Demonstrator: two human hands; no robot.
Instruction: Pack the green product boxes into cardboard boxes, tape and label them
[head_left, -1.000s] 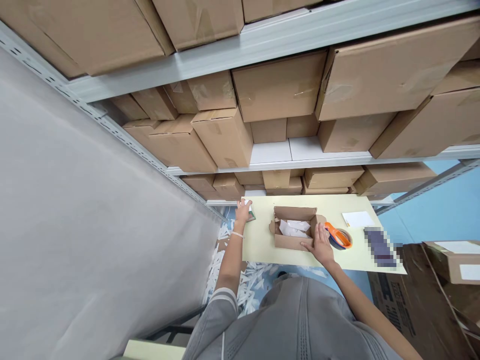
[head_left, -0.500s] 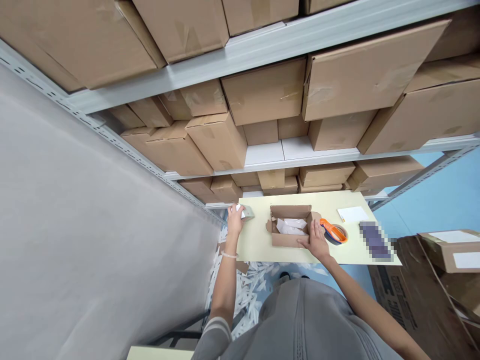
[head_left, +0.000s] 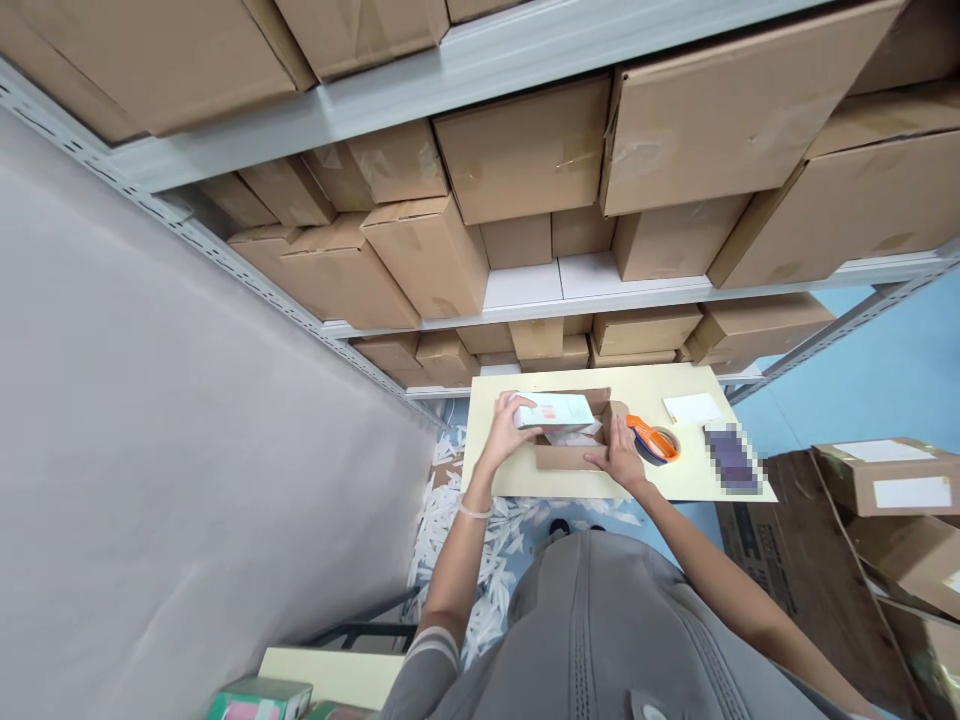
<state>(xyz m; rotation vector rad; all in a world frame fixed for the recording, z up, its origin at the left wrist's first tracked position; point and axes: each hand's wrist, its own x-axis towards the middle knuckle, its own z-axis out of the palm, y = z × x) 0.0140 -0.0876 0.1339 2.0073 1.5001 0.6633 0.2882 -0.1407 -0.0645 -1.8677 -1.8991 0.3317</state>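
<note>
The left hand [head_left: 511, 430] has carried its gripped pale-green box [head_left: 556, 411] from the table's [head_left: 525, 481] nine-o'clock end over the open carton [head_left: 568, 458], partly hiding it; the right hand [head_left: 624, 460] lies spread at four o'clock.

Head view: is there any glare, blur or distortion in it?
Head view: the pale green carton in the left hand looks washed out, its print unreadable; same view, right: pixelation masks a dark item on the table; same view, top: cardboard boxes look stretched, probably wide-angle distortion.
</note>
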